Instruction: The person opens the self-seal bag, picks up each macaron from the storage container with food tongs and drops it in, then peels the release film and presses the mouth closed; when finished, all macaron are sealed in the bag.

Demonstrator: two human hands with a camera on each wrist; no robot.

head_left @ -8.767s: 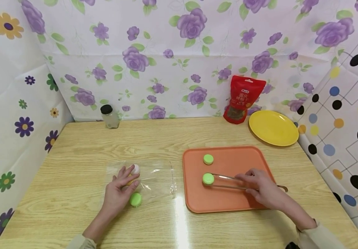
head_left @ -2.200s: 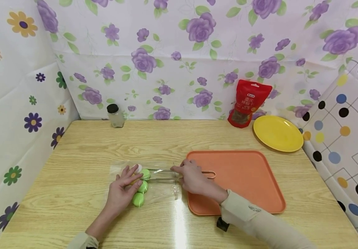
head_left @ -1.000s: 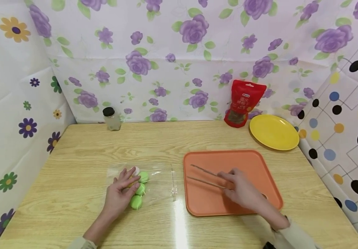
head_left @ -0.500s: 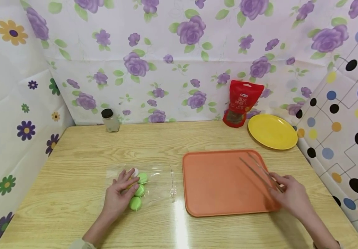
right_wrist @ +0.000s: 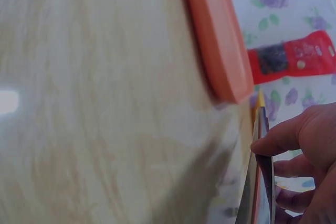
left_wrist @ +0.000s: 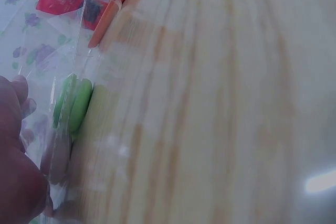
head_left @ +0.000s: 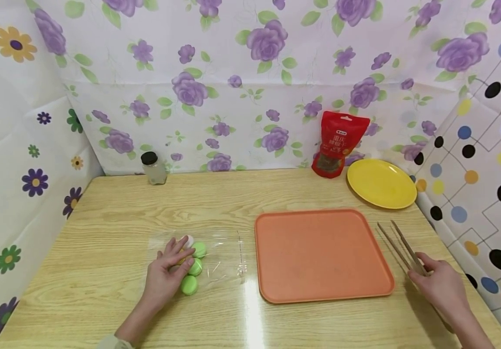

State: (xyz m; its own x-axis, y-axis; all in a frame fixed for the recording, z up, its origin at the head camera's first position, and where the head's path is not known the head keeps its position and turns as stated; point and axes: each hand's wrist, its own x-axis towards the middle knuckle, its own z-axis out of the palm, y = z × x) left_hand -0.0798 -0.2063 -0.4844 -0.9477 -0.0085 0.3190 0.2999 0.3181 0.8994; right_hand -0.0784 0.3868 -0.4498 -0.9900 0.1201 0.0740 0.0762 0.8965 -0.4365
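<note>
My left hand (head_left: 166, 276) holds up the film of a clear plastic bag (head_left: 226, 252) lying on the table; in the left wrist view the film rises towards its fingers. Three green macarons (head_left: 189, 285) sit in a column beside the thumb, under the film. A white round piece (head_left: 188, 241) shows past the fingertips, and something yellow is mostly hidden under the hand. To the right of the orange tray (head_left: 320, 257), my right hand (head_left: 442, 286) grips long metal tongs (head_left: 415, 261), their arms apart with nothing between the tips. The tray's surface is bare.
A red pouch (head_left: 339, 143) stands against the floral backdrop, with a yellow plate (head_left: 381, 184) leaning to its right. A small jar with a black lid (head_left: 154, 168) is at the back left. Patterned cloth walls bound the table on both sides.
Earlier, two green macarons lay on the tray; now both are in the bag beside the third. The right hand has carried the tongs from the bag to right of the tray. Left hand stayed.
</note>
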